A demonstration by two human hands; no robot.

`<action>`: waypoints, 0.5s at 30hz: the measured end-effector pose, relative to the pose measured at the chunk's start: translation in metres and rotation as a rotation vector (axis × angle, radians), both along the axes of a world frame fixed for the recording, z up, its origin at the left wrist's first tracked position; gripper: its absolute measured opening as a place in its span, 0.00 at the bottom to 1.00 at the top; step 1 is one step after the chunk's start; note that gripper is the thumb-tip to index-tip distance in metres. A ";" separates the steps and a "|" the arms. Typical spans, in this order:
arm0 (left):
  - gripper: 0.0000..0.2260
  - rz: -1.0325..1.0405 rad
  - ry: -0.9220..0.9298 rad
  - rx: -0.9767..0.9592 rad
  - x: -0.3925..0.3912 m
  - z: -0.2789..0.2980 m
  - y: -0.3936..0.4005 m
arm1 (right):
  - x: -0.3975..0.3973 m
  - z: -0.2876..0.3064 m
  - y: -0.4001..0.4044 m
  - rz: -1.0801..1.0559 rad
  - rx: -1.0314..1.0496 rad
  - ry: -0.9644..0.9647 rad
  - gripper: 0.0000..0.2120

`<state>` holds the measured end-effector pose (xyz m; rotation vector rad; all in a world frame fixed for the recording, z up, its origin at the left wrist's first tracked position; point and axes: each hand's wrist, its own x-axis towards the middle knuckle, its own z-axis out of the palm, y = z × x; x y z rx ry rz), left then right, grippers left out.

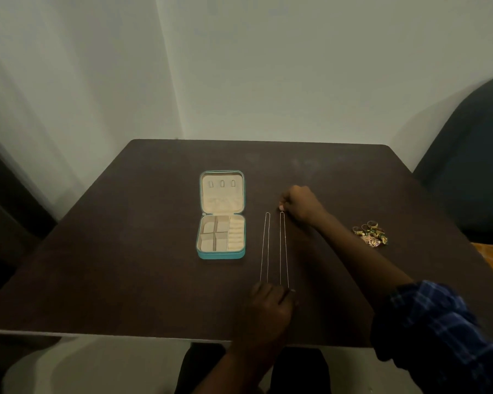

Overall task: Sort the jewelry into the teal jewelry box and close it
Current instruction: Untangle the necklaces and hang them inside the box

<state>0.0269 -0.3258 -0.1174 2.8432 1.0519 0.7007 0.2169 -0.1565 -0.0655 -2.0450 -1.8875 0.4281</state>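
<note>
Hidden, cropped or too small to read

My left hand [269, 304] covers the near ends of both thin chains [273, 248], so I can't tell what my fingers grip there. My right hand [300, 206] is curled at the far loop of the right chain; contact too fine to judge. The ring and earring pile [370, 234] is too small to count. My plaid sleeve [439, 331] and the dark chair [473, 155] are cut off at the right edge. The jewelry box [221, 214] lid's pocket details are unreadable.

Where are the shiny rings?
In the head view, the rings sit in a little pile on the table's right side, just beyond the right forearm, far from the open teal jewelry box.
</note>
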 end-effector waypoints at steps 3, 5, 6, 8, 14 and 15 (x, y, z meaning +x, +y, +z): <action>0.14 0.006 -0.005 -0.021 0.001 -0.003 -0.002 | 0.001 -0.004 0.002 -0.007 0.021 -0.005 0.05; 0.13 0.016 -0.021 -0.044 0.000 -0.004 -0.004 | 0.000 -0.006 0.003 -0.002 0.028 -0.004 0.05; 0.13 0.020 -0.027 -0.044 0.000 -0.004 -0.005 | 0.000 -0.007 0.003 0.000 0.030 -0.004 0.05; 0.13 0.026 -0.037 -0.043 0.000 -0.003 -0.006 | 0.000 -0.007 0.004 0.001 0.031 -0.006 0.06; 0.13 0.016 -0.031 -0.044 -0.002 -0.002 -0.007 | -0.001 -0.005 0.002 -0.005 0.034 0.008 0.06; 0.13 0.014 -0.031 -0.042 -0.003 -0.002 -0.007 | -0.001 -0.005 0.002 -0.010 0.033 0.012 0.07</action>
